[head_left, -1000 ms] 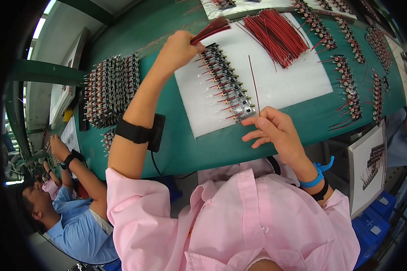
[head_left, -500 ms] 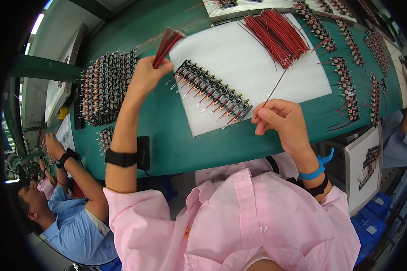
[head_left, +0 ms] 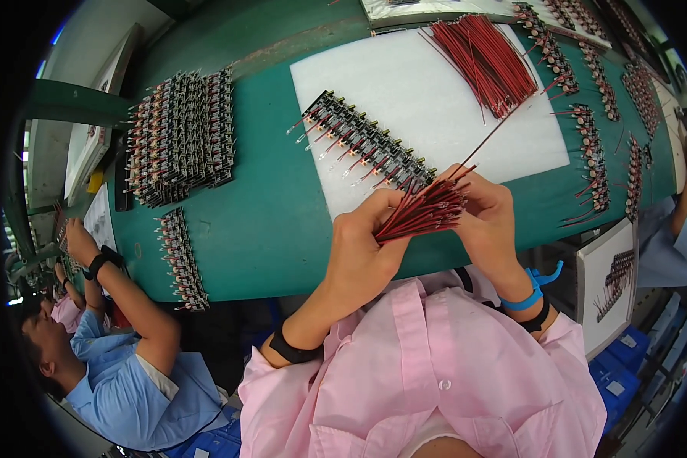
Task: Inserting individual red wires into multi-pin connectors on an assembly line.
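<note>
The bundle of red wires (head_left: 424,212) held between the left hand (head_left: 366,248) and the right hand (head_left: 487,221) looks plastic-sheathed and faintly glossy, as does the loose heap of red wires (head_left: 485,61). Beneath lies a white foam sheet (head_left: 427,99), matt and soft-looking. The worktop (head_left: 267,191) has a smooth green covering with a dull sheen. The strip of small components (head_left: 366,145) looks dark, with shiny metal leads. The sleeves (head_left: 435,374) are pink woven cloth, matt. The blue wrist coil (head_left: 530,294) looks like smooth plastic.
</note>
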A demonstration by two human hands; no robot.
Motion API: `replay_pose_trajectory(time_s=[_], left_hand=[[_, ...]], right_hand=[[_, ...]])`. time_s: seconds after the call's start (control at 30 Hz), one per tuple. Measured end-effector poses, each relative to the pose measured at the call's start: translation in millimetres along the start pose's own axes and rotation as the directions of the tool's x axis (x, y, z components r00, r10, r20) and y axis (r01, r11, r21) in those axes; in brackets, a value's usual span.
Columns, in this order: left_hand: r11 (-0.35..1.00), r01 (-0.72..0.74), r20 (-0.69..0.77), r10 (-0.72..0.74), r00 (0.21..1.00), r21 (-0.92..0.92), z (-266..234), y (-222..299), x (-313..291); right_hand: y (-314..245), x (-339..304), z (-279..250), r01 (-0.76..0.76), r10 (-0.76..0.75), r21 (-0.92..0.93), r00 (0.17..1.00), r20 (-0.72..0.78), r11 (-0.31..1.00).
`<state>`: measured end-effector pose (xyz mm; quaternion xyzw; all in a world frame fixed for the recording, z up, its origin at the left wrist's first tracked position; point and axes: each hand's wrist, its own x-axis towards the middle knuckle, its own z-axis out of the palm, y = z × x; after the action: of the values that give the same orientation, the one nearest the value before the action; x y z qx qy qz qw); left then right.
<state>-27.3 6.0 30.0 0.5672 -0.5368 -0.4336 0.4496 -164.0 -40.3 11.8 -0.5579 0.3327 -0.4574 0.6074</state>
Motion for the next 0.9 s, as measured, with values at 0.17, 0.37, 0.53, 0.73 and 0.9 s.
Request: replay_pose_trajectory(time_s=[0.17,0.37,0.53,0.73,0.9], left_hand=[[0.993,0.021,0.096,-0.01,0.995,-0.12,-6.7,-3.8,-5.7],[0.988,-0.013,0.161,0.039,0.986,-0.156,-8.2,-13.4,-10.0],[0.99,-0.119,0.159,0.106,0.982,0.074,-5.4,-10.1,-11.5],[0.866,-0.399,0.049,0.404,0.913,0.3,0.7,-18.5,-14.5],[0.735,-0.582,0.162,0.565,0.809,0.347,-1.8,-22.1,-20.1]], right_hand=[[1.5,-8.3,-6.0,0.042,-0.031,-0.125,0.996,0.085,0.991],[-3.9,-16.3,-5.7,-0.025,0.041,-0.138,0.992,0.115,0.99],[-6.7,-17.8,-6.8,0.006,0.032,-0.251,0.989,0.146,0.968],[-5.8,-0.7,-18.5,0.102,-0.066,-0.419,0.993,0.098,0.902],[10.2,13.7,-27.6,0.059,-0.123,-0.662,0.991,-0.051,0.747]])
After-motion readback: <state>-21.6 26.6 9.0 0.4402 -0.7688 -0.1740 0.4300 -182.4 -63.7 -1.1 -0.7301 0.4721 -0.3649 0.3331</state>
